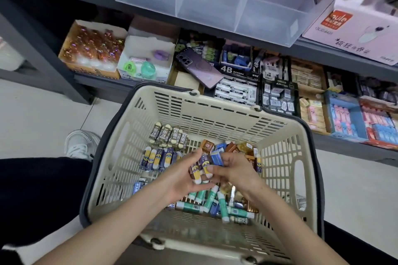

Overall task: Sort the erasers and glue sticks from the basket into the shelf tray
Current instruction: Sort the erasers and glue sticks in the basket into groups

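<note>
A beige plastic basket (280,157) stands on the floor in front of me, holding many wrapped erasers (170,136) and green-and-white glue sticks (210,197). Both my hands are inside it. My left hand (185,176) holds a small bunch of erasers (199,171) in its curled fingers. My right hand (234,170) pinches a blue eraser (216,157) right beside that bunch. A clear divided tray (215,0) sits on the shelf above, its compartments showing nothing inside.
The lower shelf holds open boxes of stationery: 4B eraser boxes (235,90), a purple phone (199,66), a box of shiny brown items (92,47). A white carton (355,30) stands at the upper right. A white shoe (80,144) rests on the floor left of the basket.
</note>
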A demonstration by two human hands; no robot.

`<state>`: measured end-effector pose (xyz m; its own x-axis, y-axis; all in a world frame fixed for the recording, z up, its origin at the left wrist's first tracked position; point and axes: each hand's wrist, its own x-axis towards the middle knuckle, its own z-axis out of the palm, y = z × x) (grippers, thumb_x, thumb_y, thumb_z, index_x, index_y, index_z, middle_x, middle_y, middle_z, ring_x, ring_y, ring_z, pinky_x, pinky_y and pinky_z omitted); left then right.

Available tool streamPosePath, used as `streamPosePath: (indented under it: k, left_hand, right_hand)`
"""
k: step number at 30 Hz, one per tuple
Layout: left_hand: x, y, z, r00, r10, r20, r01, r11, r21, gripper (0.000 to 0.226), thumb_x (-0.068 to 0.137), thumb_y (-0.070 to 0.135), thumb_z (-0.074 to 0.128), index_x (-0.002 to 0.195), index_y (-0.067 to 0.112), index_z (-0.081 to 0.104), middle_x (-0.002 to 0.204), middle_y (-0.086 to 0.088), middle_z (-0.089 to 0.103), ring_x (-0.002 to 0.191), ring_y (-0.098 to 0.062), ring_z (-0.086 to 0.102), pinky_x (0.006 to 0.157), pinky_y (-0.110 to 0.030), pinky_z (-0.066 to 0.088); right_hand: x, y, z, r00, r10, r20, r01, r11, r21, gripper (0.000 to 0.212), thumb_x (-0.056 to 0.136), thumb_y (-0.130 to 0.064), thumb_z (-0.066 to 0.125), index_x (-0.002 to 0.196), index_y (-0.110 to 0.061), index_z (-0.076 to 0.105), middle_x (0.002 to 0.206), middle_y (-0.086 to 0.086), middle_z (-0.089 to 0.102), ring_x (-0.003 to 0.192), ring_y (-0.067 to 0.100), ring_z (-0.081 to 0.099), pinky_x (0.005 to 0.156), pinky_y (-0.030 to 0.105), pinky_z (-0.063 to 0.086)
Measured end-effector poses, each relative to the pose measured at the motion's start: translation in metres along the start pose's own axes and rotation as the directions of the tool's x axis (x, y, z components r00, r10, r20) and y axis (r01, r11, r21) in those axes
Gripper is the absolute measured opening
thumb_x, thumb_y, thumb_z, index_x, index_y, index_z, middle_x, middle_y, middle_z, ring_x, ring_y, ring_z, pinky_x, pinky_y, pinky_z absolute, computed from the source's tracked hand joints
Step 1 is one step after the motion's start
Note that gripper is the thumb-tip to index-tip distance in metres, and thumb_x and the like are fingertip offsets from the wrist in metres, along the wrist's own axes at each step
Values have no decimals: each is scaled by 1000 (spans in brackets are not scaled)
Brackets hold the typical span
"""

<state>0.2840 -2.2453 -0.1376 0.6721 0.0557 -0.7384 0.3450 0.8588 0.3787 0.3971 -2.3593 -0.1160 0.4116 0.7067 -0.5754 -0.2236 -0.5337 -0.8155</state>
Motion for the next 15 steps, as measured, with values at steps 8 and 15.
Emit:
streamPosePath:
  k: [8,15]
  left_hand:
    - [-38,14,-21,972,178,-151,-155,976,155,57,77,10,74,129,6,52,116,-20,64,85,-28,68,61,-36,57]
    - [-97,55,-58,890,424,-168,-367,884,288,30,74,14,67,103,5,64,88,-12,69,74,-23,68,58,-28,56]
  right_hand:
    - [-3,-11,26,996,-92,20,94,988,-124,21,89,-14,64,86,7,65,47,-9,48,41,1,38,45,13,30]
    - [12,1,51,992,122,38,-127,982,142,17,101,-15,42,116,-7,45,88,7,71,63,16,56,52,24,44]
